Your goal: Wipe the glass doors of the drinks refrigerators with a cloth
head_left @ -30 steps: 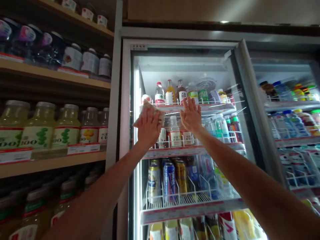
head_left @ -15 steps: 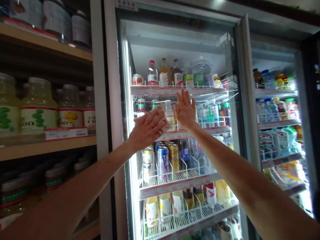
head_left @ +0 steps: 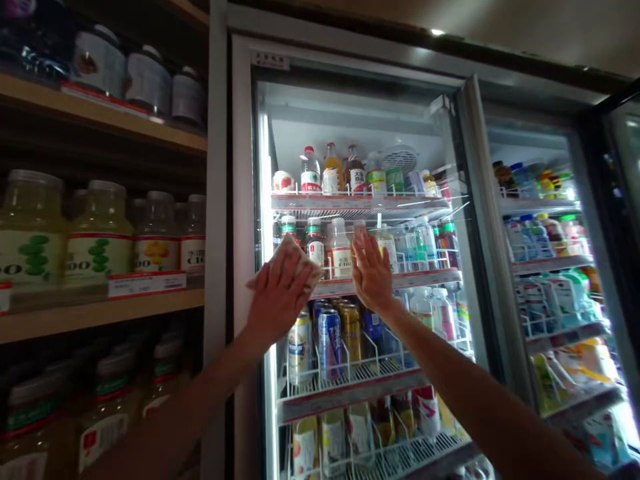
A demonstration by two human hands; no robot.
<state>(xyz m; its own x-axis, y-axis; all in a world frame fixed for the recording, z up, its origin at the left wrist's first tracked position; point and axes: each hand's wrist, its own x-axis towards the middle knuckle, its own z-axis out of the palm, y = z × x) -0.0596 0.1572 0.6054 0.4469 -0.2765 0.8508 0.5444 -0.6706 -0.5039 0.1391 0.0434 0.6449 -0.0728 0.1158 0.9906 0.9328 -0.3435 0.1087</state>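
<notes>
The pale cloth (head_left: 299, 261) looks soft and matt, the clear glass fridge door (head_left: 360, 120) smooth and glossy, the brown wooden shelf (head_left: 100, 317) dull.

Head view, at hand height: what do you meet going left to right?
Pale yellow juice jars, grey metal fridge frame, left hand pressing a pale cloth, right hand flat on the glass door, blue-capped clear bottles.

I am in a shop. In front of me is a big fridge (head_left: 243, 133) with a glass door (head_left: 360, 113), full of drink bottles (head_left: 340, 250) and cans (head_left: 328, 340) in rows. Beside it, wooden shelves (head_left: 100, 319) hold big jars (head_left: 100, 230) with price tags (head_left: 147, 284) under them.
</notes>
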